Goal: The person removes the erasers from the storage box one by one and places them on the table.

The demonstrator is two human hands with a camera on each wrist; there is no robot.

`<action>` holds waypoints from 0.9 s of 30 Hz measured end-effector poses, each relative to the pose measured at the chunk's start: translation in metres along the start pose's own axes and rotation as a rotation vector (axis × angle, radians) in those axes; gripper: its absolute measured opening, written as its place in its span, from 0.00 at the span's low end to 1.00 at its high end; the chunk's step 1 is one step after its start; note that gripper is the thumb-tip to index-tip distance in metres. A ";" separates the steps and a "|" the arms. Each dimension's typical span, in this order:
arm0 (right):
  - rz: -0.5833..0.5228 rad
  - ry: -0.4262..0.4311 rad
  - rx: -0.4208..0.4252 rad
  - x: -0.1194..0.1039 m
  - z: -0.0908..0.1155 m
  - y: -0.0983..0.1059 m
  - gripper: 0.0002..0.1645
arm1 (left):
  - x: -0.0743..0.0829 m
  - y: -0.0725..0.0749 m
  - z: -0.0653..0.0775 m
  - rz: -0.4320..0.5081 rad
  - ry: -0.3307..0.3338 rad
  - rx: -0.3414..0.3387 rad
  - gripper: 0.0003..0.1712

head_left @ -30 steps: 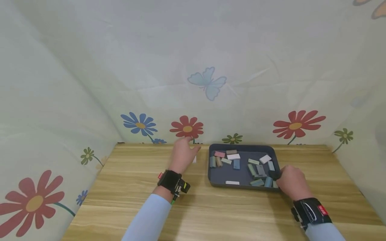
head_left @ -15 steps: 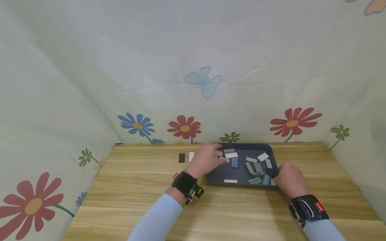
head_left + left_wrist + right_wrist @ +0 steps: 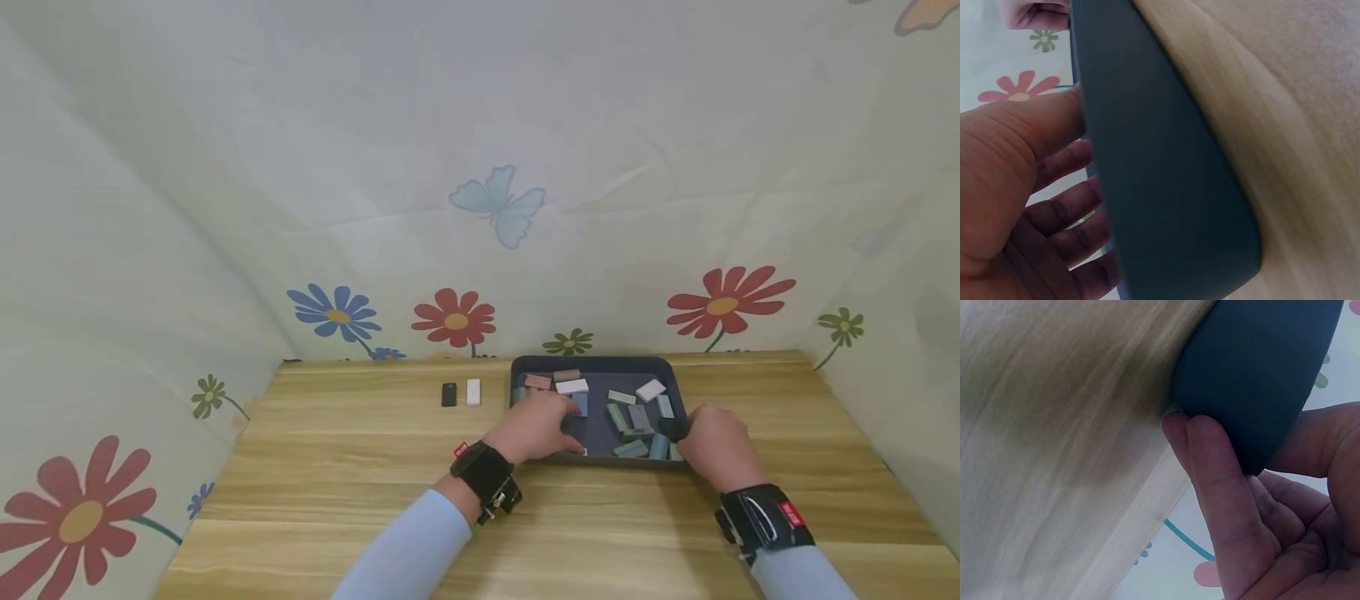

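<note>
My left hand (image 3: 534, 427) reaches over the near left part of a dark tray (image 3: 600, 364), fingers and thumb apart. Its thumb lies beside a white block (image 3: 584, 452), mostly hidden, at the tray's near wall. A blue block (image 3: 581, 404) is by its fingers. In the left wrist view the tray wall hides the fingertips. My right hand (image 3: 723, 446) grips the tray's near right corner, thumb on one side of the wall and fingers on the other in the right wrist view. A small dark shape (image 3: 675, 429) by these fingers is unclear.
Several small green, grey, blue and white blocks (image 3: 637, 417) lie in the tray's right half. Pink, brown and white ones (image 3: 572, 387) lie at its far left. On the wooden table (image 3: 360, 433), a black block (image 3: 448, 394) and a white block (image 3: 473, 392) stand left of the tray.
My left hand has moved right and toward me, from the white block on the table into the tray, uncovering the black and white blocks. The right hand keeps its grip on the tray.
</note>
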State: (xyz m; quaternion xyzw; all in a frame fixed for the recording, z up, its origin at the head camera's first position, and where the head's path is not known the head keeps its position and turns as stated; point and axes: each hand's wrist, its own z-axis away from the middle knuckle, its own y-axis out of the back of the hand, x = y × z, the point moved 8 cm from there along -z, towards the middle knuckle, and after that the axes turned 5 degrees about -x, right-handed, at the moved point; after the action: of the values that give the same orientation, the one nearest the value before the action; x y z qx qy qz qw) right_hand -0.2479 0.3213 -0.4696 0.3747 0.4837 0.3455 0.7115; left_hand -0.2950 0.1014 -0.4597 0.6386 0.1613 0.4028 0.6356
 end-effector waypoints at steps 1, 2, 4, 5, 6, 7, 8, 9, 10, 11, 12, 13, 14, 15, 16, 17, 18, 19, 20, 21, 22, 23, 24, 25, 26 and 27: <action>0.000 0.001 0.000 -0.001 0.000 0.000 0.10 | 0.001 -0.001 0.000 -0.018 -0.003 -0.003 0.31; 0.000 0.002 0.000 -0.001 0.000 0.001 0.11 | 0.001 -0.001 0.000 -0.030 -0.004 -0.008 0.30; -0.004 0.003 0.000 -0.002 0.001 0.001 0.11 | 0.001 -0.003 -0.001 -0.050 -0.004 -0.014 0.29; -0.006 0.004 0.000 -0.003 0.001 0.001 0.11 | 0.001 -0.003 -0.001 -0.054 -0.003 -0.015 0.29; -0.006 0.005 0.001 -0.003 0.001 0.001 0.11 | 0.002 -0.003 -0.001 -0.060 -0.006 -0.014 0.29; -0.007 0.005 0.001 -0.003 0.001 0.001 0.11 | 0.002 -0.004 -0.001 -0.063 -0.007 -0.014 0.28; -0.007 0.004 0.002 -0.004 0.001 0.001 0.10 | 0.002 -0.004 -0.001 -0.070 -0.007 -0.015 0.28; -0.006 0.004 0.005 -0.004 0.001 0.002 0.10 | 0.001 -0.005 -0.001 -0.072 -0.007 -0.014 0.28; -0.005 0.004 0.005 -0.004 0.001 0.002 0.09 | 0.001 -0.005 -0.002 -0.071 -0.007 -0.014 0.28; -0.004 0.005 0.007 -0.004 0.001 0.002 0.09 | 0.001 -0.006 -0.002 -0.072 -0.005 -0.015 0.28; -0.002 0.005 0.008 -0.004 0.001 0.002 0.09 | 0.000 -0.007 -0.002 -0.072 -0.004 -0.017 0.28; 0.000 0.007 0.010 -0.004 0.001 0.002 0.09 | 0.000 -0.007 -0.002 -0.072 -0.003 -0.019 0.28; 0.000 0.008 0.011 -0.004 0.001 0.002 0.09 | 0.000 -0.007 -0.002 -0.073 -0.003 -0.022 0.28; 0.000 0.008 0.012 -0.005 0.001 0.002 0.09 | 0.000 -0.007 -0.002 -0.072 -0.005 -0.023 0.27; -0.001 0.008 0.010 -0.005 0.001 0.002 0.09 | 0.000 -0.007 -0.002 -0.075 -0.007 -0.026 0.27; -0.003 0.008 0.009 -0.005 0.001 0.002 0.09 | 0.001 -0.007 -0.002 -0.077 -0.011 -0.028 0.27; -0.005 0.009 0.009 -0.005 0.002 0.002 0.09 | 0.001 -0.007 -0.002 -0.077 -0.014 -0.032 0.26; -0.006 0.009 0.009 -0.005 0.002 0.002 0.09 | 0.001 -0.007 -0.002 -0.079 -0.017 -0.037 0.25; -0.008 0.008 0.008 -0.005 0.002 0.002 0.08 | 0.001 -0.007 -0.002 -0.080 -0.019 -0.041 0.25; -0.009 0.008 0.008 -0.004 0.002 0.002 0.08 | 0.001 -0.007 -0.002 -0.081 -0.022 -0.044 0.24; -0.009 0.006 0.008 -0.004 0.002 0.002 0.08 | 0.001 -0.008 -0.001 -0.081 -0.027 -0.048 0.23; -0.009 0.004 0.007 -0.004 0.002 0.002 0.08 | 0.001 -0.008 -0.001 -0.081 -0.030 -0.049 0.23; -0.009 0.000 0.005 -0.003 0.002 0.001 0.08 | 0.001 -0.008 -0.001 -0.082 -0.035 -0.052 0.22; -0.009 -0.004 0.002 -0.003 0.002 0.001 0.08 | 0.001 -0.008 -0.001 -0.088 -0.042 -0.051 0.21; -0.010 -0.008 0.000 -0.002 0.002 0.000 0.09 | 0.002 -0.008 -0.001 -0.089 -0.047 -0.051 0.20; -0.010 -0.012 -0.003 -0.001 0.002 0.000 0.09 | 0.002 -0.007 -0.001 -0.088 -0.053 -0.049 0.19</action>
State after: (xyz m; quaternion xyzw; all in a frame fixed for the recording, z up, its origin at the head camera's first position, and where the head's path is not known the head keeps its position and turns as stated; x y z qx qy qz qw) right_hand -0.2463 0.3195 -0.4685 0.3733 0.4808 0.3402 0.7168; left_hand -0.2922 0.1046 -0.4662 0.6255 0.1625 0.3612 0.6723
